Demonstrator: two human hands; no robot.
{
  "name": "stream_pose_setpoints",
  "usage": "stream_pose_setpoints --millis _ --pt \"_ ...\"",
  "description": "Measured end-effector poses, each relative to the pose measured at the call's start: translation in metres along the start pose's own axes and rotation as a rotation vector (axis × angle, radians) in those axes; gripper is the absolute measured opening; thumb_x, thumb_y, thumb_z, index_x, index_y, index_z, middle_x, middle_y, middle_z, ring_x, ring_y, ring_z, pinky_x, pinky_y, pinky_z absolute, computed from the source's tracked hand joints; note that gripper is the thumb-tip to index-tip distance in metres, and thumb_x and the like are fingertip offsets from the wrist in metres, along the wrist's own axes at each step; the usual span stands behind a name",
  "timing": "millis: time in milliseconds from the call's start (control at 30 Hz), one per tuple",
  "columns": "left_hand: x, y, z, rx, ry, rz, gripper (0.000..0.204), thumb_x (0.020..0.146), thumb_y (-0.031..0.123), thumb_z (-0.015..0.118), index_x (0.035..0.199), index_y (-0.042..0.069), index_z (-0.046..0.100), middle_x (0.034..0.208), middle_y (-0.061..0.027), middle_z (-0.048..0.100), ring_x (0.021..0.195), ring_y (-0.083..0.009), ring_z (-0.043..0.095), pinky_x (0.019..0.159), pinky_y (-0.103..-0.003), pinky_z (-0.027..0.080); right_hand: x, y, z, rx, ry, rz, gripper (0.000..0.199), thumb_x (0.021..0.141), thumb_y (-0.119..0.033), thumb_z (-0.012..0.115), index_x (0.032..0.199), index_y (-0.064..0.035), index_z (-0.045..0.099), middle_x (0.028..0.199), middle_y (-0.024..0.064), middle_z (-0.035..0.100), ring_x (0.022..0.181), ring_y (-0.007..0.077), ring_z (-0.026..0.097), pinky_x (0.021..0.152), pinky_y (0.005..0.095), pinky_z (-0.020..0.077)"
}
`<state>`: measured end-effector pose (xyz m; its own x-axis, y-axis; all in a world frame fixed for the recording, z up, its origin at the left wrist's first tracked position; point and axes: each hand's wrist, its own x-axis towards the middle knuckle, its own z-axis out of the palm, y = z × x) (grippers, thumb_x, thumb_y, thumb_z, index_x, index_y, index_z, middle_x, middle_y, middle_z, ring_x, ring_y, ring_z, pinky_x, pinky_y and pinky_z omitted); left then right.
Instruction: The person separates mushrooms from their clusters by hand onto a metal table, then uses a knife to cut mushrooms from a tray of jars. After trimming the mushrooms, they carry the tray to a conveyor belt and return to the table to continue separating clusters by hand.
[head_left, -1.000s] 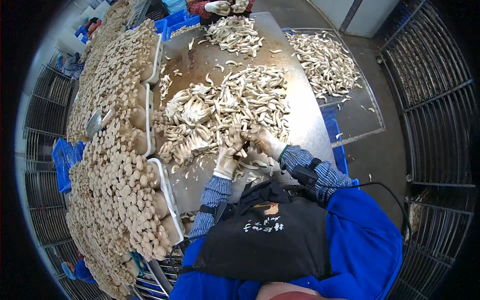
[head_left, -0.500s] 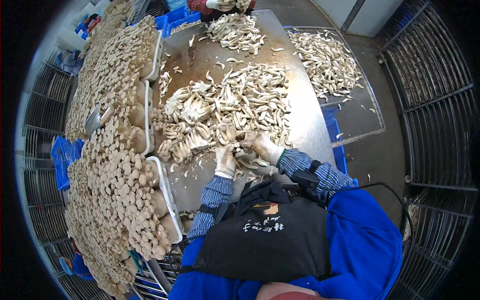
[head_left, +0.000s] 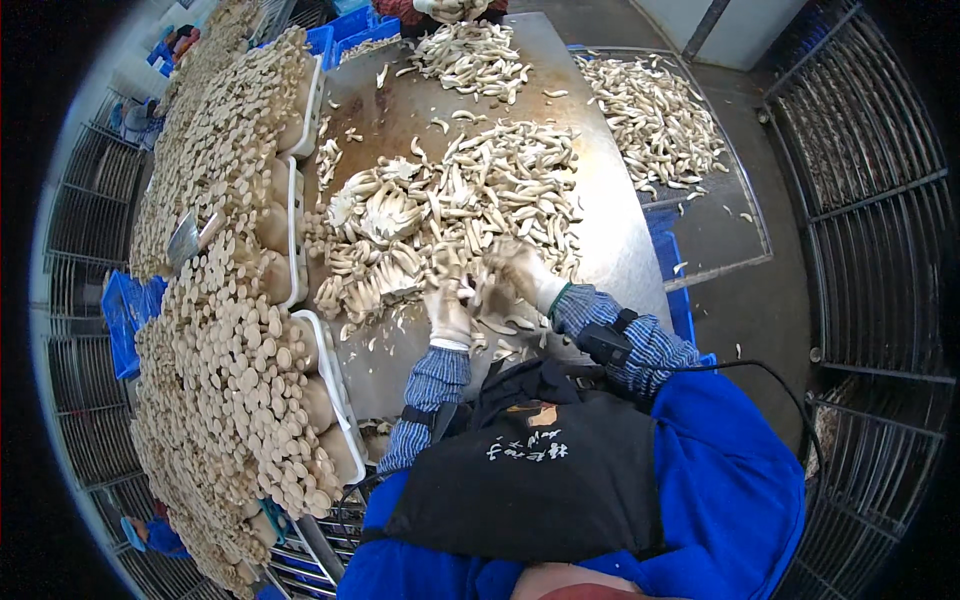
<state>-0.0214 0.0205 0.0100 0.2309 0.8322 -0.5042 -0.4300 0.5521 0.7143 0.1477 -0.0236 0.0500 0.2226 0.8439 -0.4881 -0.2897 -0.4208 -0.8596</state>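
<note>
Gripping mushroom [head_left: 478, 300], left hand [head_left: 447, 312], right hand [head_left: 522, 272]

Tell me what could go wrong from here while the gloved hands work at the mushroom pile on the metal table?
1. The left hand and right hand work very close together at the near edge of the mushroom pile; if a blade is hidden between them, a glove could get cut.
2. Loose pieces lie near the edge of the metal table, so some may drop to the floor.
3. The black cable on the right sleeve might snag.
</note>
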Motion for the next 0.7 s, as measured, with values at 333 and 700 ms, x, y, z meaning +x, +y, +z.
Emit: stream_pose_setpoints --millis 333,700 --pt "0.012 0.012 0.003 0.087 0.037 0.064 0.032 0.098 0.038 0.053 0.102 0.008 0.064 0.078 -0.0016 0.064 0.066 -0.0142 0.061 0.064 -0.029 0.055 0.008 0.001 -0.015 0.194 0.097 0.171 0.016 0.093 -0.009 0.058 0.106 -0.0003 0.063 0.079 0.0055 0.063 0.051 0.0168 0.061 0.052 0.0238 0.0533" --pt "0.024 -0.016 -0.026 -0.15 -0.119 -0.251 0.016 0.097 0.018 0.054 0.103 0.005 0.062 0.093 -0.0063 0.066 0.084 -0.0175 0.063 0.079 -0.032 0.055 -0.03 -0.013 0.031 -0.415 0.117 -0.105 0.074 0.09 -0.035 0.065 0.144 0.0038 0.032 0.136 0.0283 0.047 0.124 0.0353 0.05 0.104 0.0376 0.0412"
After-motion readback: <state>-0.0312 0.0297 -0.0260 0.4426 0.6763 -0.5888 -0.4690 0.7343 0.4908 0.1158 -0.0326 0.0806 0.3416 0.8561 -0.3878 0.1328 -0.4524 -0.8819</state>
